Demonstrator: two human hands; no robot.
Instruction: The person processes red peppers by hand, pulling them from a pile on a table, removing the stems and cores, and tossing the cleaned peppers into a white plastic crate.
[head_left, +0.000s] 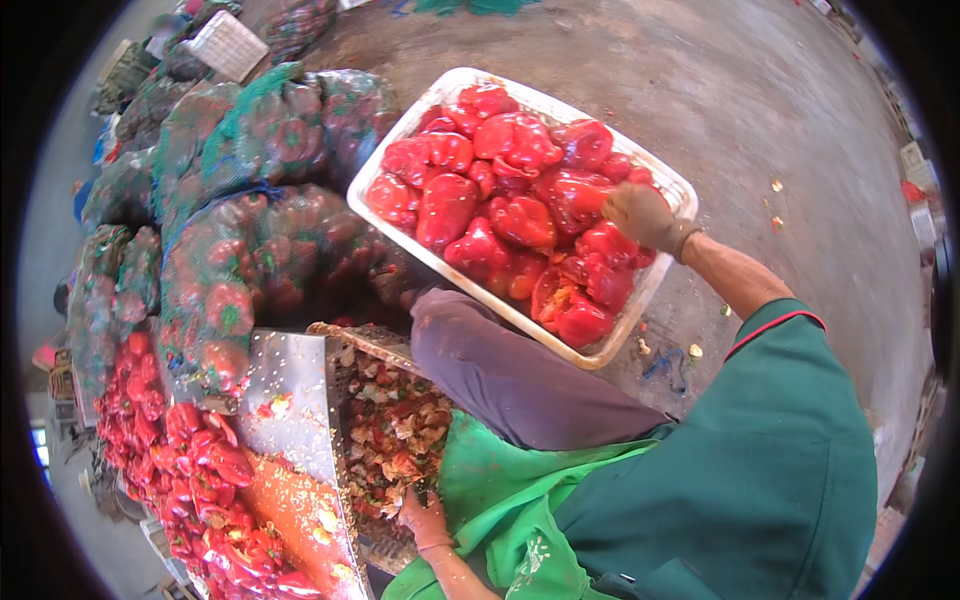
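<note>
A white plastic crate (469, 281) full of shiny red bell peppers (517, 142) stands on the floor beside my knee. My right hand (646, 214), in a brownish glove, is at its right side with fingers curled against a pepper; the fingertips are hidden, so a grip cannot be made out. Lower down, my left hand (425, 521) looks gloved too. Its fingers are apart at the near side of a crate (367, 349) of pepper cores and scraps (397, 427). Nothing shows clearly between those fingers.
A metal-edged work surface (289, 405), strewn with seeds, holds a heap of cored red peppers (217, 502) at left. Net sacks of peppers (262, 247) are piled behind it. Blue twine (667, 367) lies on the concrete floor (750, 150). Another white crate (227, 46) stands farther back.
</note>
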